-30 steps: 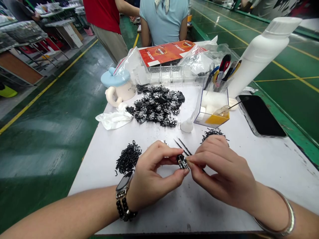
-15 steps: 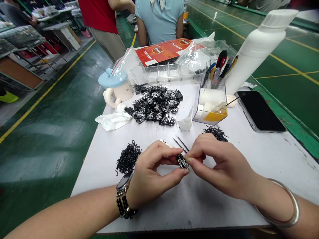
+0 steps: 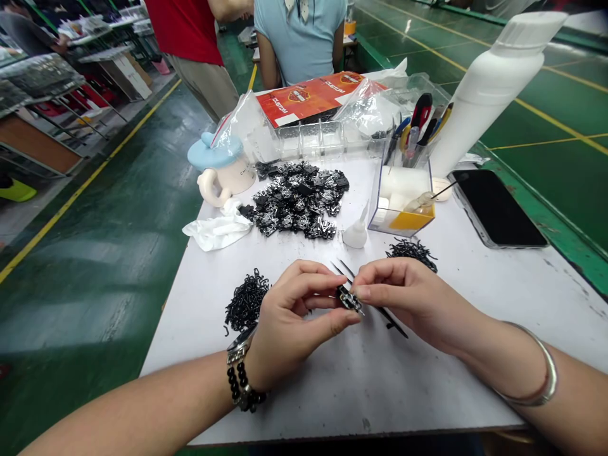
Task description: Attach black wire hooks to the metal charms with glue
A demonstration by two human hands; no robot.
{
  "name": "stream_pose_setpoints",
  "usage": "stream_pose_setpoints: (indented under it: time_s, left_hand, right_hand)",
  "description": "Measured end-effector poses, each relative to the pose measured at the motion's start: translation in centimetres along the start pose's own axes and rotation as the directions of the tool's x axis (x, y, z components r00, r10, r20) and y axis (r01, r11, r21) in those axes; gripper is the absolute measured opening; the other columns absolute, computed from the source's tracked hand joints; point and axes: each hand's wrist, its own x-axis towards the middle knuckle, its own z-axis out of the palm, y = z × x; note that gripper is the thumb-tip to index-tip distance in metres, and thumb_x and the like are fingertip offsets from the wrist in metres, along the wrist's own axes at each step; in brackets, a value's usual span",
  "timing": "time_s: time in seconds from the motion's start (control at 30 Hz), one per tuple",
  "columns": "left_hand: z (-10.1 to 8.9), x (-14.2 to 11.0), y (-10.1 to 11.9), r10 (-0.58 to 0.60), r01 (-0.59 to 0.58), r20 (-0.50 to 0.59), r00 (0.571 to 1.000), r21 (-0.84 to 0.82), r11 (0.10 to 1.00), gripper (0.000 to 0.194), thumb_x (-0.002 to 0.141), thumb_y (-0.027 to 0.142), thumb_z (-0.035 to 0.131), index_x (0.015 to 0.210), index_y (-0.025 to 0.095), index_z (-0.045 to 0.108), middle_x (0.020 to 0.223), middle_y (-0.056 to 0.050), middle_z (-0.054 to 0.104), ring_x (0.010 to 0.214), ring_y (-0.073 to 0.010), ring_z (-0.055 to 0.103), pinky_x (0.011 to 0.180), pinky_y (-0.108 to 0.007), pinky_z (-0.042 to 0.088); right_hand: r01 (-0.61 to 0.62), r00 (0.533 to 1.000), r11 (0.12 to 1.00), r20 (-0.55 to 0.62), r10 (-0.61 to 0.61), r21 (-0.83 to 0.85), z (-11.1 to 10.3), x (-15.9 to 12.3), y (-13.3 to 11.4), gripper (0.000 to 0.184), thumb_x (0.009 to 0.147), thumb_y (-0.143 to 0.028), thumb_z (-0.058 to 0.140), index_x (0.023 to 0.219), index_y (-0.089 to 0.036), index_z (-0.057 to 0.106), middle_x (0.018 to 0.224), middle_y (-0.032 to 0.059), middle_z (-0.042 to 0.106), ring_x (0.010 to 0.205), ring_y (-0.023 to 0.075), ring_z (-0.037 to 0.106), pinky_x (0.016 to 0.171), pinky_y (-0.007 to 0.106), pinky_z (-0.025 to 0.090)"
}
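My left hand [image 3: 294, 316] and my right hand [image 3: 408, 297] meet over the middle of the white table [image 3: 451, 354]. Both pinch one small black and silver part [image 3: 349, 299] between thumb and fingertips. Black tweezers [image 3: 375, 304] lie on the table under my right hand. A heap of small black hooks [image 3: 244, 301] sits just left of my left hand. A second small heap of black pieces [image 3: 411, 250] lies behind my right hand. A large pile of black and silver parts [image 3: 297, 202] is further back.
A blue-lidded mug [image 3: 221, 168] and a white cloth [image 3: 216, 228] stand at the left. A clear tool box [image 3: 403, 190], a small glue bottle [image 3: 355, 231], a tall white bottle [image 3: 489, 88] and a phone [image 3: 496, 209] are at the right. Two people [image 3: 299, 35] stand behind the table.
My right hand has drawn back slightly and uncovered the tweezers. Both hands still pinch the small part. The view has tilted a little.
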Motion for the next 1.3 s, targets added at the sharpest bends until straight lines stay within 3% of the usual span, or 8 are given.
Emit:
stream_pose_setpoints:
  time_s: [0.3, 0.93, 1.03, 1.17, 1.3]
  left_hand:
    - [0.0, 0.2, 0.5, 0.006, -0.006, -0.014, 1.0, 0.008, 1.0, 0.035, 0.063, 0.006, 0.079, 0.094, 0.021, 0.071, 0.09, -0.003, 0.06, 0.078, -0.0114, 0.063, 0.07, -0.02, 0.06]
    - [0.0, 0.3, 0.6, 0.002, 0.002, -0.067, 0.998, 0.055, 0.999, 0.035, 0.06, 0.008, 0.08, 0.092, 0.02, 0.073, 0.085, -0.003, 0.06, 0.072, -0.0116, 0.064, 0.066, -0.02, 0.06]
    - [0.0, 0.3, 0.6, 0.004, 0.001, -0.078, 0.997, 0.062, 0.998, 0.034, 0.062, 0.01, 0.08, 0.093, 0.022, 0.074, 0.089, -0.003, 0.059, 0.073, -0.0112, 0.064, 0.066, -0.019, 0.059]
    - [0.0, 0.5, 0.9, 0.07, -0.059, -0.08, 0.994, 0.136, 0.989, 0.036, 0.064, 0.011, 0.079, 0.098, 0.024, 0.073, 0.085, -0.003, 0.059, 0.073, -0.0104, 0.062, 0.066, -0.018, 0.059]
    - [0.0, 0.8, 1.1, 0.075, -0.067, -0.058, 0.996, 0.125, 0.99, 0.036, 0.068, 0.009, 0.076, 0.1, 0.023, 0.072, 0.081, -0.002, 0.065, 0.07, -0.0103, 0.064, 0.069, -0.019, 0.059]
  right_hand:
    - [0.037, 0.999, 0.995, -0.037, -0.034, 0.092, 0.4, -0.2, 0.5, 0.007, 0.069, -0.024, 0.076, 0.072, -0.019, 0.071, 0.071, 0.0002, 0.067, 0.069, 0.0075, 0.058, 0.065, 0.017, 0.046]
    - [0.267, 0.955, 0.93, -0.057, -0.29, -0.252, 0.6, -0.6, 0.6, 0.014, 0.082, -0.031, 0.064, 0.076, -0.02, 0.069, 0.071, 0.0005, 0.065, 0.065, 0.0096, 0.054, 0.058, 0.021, 0.042]
    - [0.407, 0.891, 0.809, -0.01, -0.454, -0.423, 0.6, -1.0, 0.6, 0.011, 0.086, -0.023, 0.058, 0.082, -0.02, 0.068, 0.071, -0.0005, 0.062, 0.065, 0.009, 0.054, 0.059, 0.023, 0.042]
    - [0.599, 0.745, 0.582, 0.116, -0.657, -0.55, 0.5, -1.3, 0.8, 0.023, 0.084, -0.008, 0.052, 0.099, -0.021, 0.064, 0.074, -0.0003, 0.061, 0.071, 0.011, 0.055, 0.068, 0.029, 0.043]
    - [0.638, 0.669, 0.454, 0.155, -0.727, -0.622, 0.6, -1.2, 1.0, 0.029, 0.082, -0.005, 0.05, 0.105, -0.02, 0.061, 0.076, 0.0018, 0.061, 0.073, 0.0134, 0.054, 0.071, 0.034, 0.043]
